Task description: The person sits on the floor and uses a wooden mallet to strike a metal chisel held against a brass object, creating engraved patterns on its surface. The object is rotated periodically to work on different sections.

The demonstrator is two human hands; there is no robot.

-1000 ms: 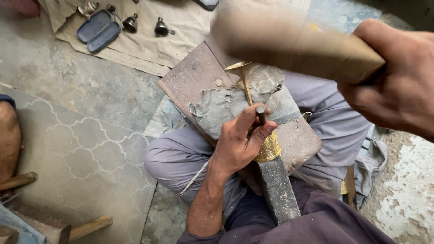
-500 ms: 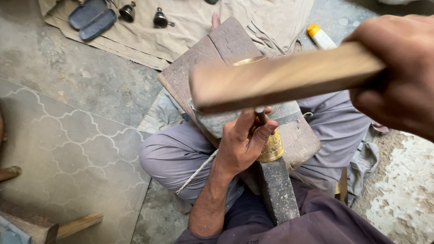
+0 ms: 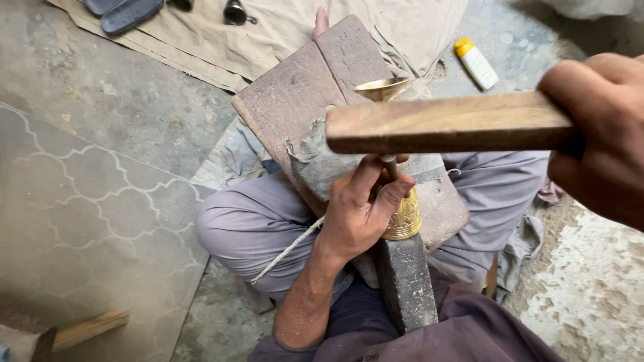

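The left hand point(image 3: 359, 214) is closed around a slim metal punch point(image 3: 389, 167) and the engraved brass piece point(image 3: 404, 218), thumb and fingers pinching the punch upright against the brass. The brass piece sits on top of a dark iron stake point(image 3: 406, 281) that rises between the crossed legs. The right hand point(image 3: 600, 137) is clenched around the handle end of a wooden mallet point(image 3: 449, 124), held level above the left hand, its blunt end pointing left. Behind the mallet a brass funnel-shaped cup point(image 3: 382, 87) shows its rim. A worn wooden board point(image 3: 302, 94), partly covered with torn grey cloth point(image 3: 315, 164), rests across the lap. A white cord point(image 3: 285, 251) runs down over the left thigh. On the floor lie a white bottle with a yellow cap point(image 3: 475, 62), a tan sheet point(image 3: 282, 30) carrying small dark bells point(image 3: 235, 11), and a loose wooden stick point(image 3: 84, 330).
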